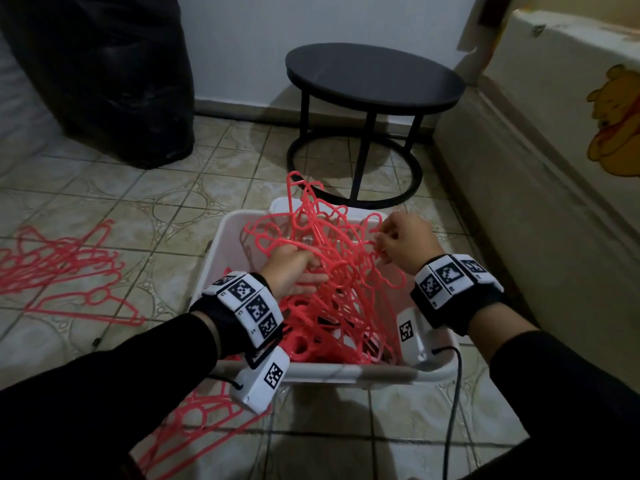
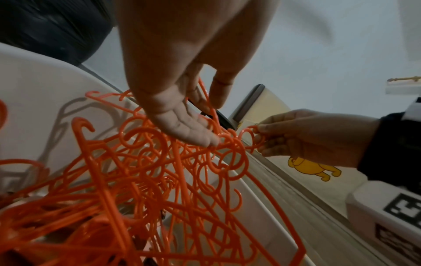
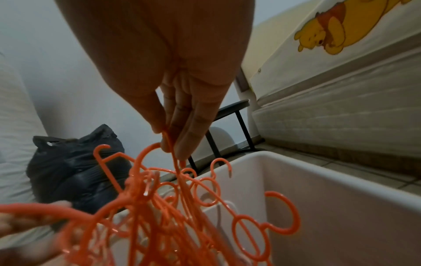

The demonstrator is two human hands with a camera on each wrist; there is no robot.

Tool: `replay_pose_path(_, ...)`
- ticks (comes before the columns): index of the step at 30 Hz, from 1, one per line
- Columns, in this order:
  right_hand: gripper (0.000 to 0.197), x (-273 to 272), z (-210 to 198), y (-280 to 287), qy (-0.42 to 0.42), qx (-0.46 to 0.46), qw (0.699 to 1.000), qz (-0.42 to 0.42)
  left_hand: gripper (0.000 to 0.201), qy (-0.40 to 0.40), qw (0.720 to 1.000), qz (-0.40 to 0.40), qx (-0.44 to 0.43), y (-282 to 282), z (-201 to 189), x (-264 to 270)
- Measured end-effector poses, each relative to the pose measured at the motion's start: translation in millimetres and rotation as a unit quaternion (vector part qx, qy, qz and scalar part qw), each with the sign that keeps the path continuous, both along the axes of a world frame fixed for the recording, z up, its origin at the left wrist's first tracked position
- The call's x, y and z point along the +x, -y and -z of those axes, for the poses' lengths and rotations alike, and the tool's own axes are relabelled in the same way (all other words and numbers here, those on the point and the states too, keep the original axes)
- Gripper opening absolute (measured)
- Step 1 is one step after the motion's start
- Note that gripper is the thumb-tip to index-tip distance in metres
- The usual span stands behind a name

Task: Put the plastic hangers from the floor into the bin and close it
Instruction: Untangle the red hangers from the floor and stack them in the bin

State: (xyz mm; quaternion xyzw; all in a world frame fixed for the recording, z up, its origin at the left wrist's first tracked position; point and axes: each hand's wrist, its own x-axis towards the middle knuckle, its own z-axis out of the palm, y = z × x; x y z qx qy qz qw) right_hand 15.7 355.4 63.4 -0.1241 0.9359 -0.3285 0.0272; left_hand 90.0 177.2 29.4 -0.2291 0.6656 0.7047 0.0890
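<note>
A tangled bundle of hangers [image 1: 322,258] stands half inside the white bin [image 1: 353,370], its hooks poking up past the far rim. The right hand [image 1: 403,245] pinches a hook at the bundle's upper right between thumb and fingertips [image 3: 180,142]. The left hand [image 1: 294,271] lies against the bundle's left side, fingers [image 2: 193,133] straight and loose, pressing rather than gripping. The bundle's long axis runs from the near bin floor up toward the far rim, so it must tip down and lie flat, I judge, before any lid could shut; no lid is plainly visible. More floor hangers [image 1: 69,268] lie well to the left, nearer the left hand, and others [image 1: 194,420] near the bin's near-left corner. No readable writing shows; only a cartoon bear sticker [image 1: 616,119] at right.
</note>
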Motion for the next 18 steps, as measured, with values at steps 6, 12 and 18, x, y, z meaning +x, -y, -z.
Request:
replay_pose_path(6,0.009,4.8,-0.5,7.6,-0.067,0.114,0.991,-0.035,0.021,-0.038,0.998,0.0,-0.04,3.4,-5.0,4.1)
replay_pose_path(12,0.031,4.3,6.1,4.0,-0.117,0.21,0.969,-0.049,0.023,-0.067,0.994,0.016,-0.084,12.7,-8.2,2.3)
replay_pose_path(18,0.012,0.9,7.8,8.5,-0.043,0.117,0.99,-0.062,0.024,-0.05,0.998,-0.02,-0.032,16.5,-3.8,0.2)
